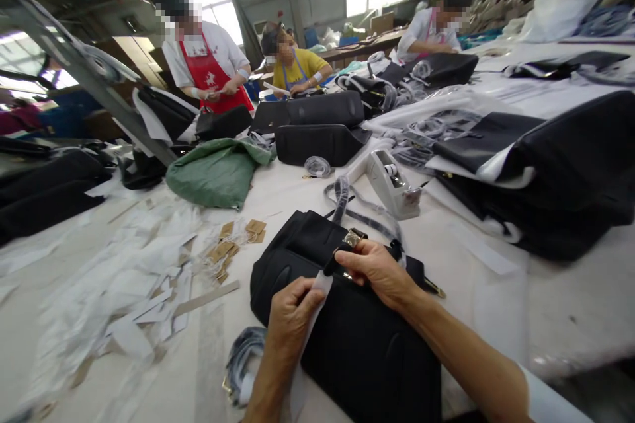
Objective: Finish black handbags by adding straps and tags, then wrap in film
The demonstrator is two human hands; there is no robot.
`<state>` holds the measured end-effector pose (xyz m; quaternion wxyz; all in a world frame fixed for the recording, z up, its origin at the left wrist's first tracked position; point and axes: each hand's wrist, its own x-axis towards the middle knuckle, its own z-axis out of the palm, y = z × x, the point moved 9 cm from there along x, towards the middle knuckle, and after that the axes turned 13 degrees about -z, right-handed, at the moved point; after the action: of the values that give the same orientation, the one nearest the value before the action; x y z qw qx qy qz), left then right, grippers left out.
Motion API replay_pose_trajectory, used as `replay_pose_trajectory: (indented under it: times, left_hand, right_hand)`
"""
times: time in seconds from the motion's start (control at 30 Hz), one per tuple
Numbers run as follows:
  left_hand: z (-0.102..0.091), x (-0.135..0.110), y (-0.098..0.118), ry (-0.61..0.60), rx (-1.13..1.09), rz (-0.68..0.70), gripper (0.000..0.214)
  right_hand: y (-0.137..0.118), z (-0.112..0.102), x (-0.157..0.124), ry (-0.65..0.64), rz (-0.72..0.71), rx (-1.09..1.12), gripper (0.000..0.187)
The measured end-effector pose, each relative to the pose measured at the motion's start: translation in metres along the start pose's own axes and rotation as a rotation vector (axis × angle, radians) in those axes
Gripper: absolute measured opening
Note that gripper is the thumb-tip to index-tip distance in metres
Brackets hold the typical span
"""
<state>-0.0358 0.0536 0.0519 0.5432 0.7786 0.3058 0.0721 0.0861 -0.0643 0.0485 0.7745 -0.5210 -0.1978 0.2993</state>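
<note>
A black handbag (357, 344) lies on the white table (546, 304) right in front of me. My right hand (380, 271) is closed on its black strap tab, just below a gold metal buckle (354, 238). My left hand (292, 317) pinches a white paper strip (317, 304) that runs down over the bag. A plastic-wrapped strap (347, 201) loops away from the bag toward the back.
A white tape dispenser (394, 185) stands behind the bag. Brown tags (233, 244) and white paper scraps (129, 291) litter the left. A green sack (215, 172) and more black bags (322, 125) lie further back. Three people work at the far side.
</note>
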Motion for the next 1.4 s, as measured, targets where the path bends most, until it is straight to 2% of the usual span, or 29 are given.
replay_pose_trajectory:
  times: [0.27, 0.33, 0.4, 0.47, 0.53, 0.67, 0.87, 1.1, 1.27, 1.4]
  left_hand:
    - [0.014, 0.004, 0.015, -0.017, -0.048, -0.037, 0.029]
    - [0.020, 0.005, 0.013, -0.035, -0.064, -0.116, 0.034]
    - [0.024, 0.004, 0.009, -0.045, -0.101, -0.209, 0.040]
    - [0.027, 0.002, 0.006, -0.050, -0.147, -0.265, 0.044]
    - [0.030, 0.002, 0.005, -0.060, -0.170, -0.276, 0.044]
    - [0.038, 0.008, 0.001, -0.131, -0.202, -0.313, 0.043]
    - [0.050, 0.023, -0.002, -0.234, -0.340, -0.418, 0.042]
    - [0.055, 0.035, 0.002, -0.241, -0.339, -0.437, 0.041]
    - [0.053, 0.041, 0.005, -0.226, -0.313, -0.422, 0.042]
    - [0.057, 0.051, 0.013, -0.259, -0.300, -0.392, 0.043]
  right_hand:
    - [0.011, 0.003, -0.004, -0.065, 0.011, -0.100, 0.030]
    - [0.012, 0.001, -0.005, -0.097, 0.052, -0.037, 0.033]
    - [0.016, -0.004, -0.005, -0.103, 0.156, 0.116, 0.039]
    - [0.023, -0.014, -0.004, -0.037, 0.273, 0.268, 0.037]
    - [0.029, -0.027, -0.001, 0.075, 0.325, 0.328, 0.030]
    - [0.035, -0.038, 0.005, 0.178, 0.248, 0.251, 0.015]
    - [0.034, -0.038, 0.007, 0.218, 0.114, 0.206, 0.022]
    - [0.029, -0.035, 0.007, 0.158, 0.014, 0.070, 0.036]
    - [0.031, -0.035, 0.006, 0.135, 0.027, 0.036, 0.034]
    - [0.038, -0.037, 0.008, 0.119, 0.057, 0.065, 0.034]
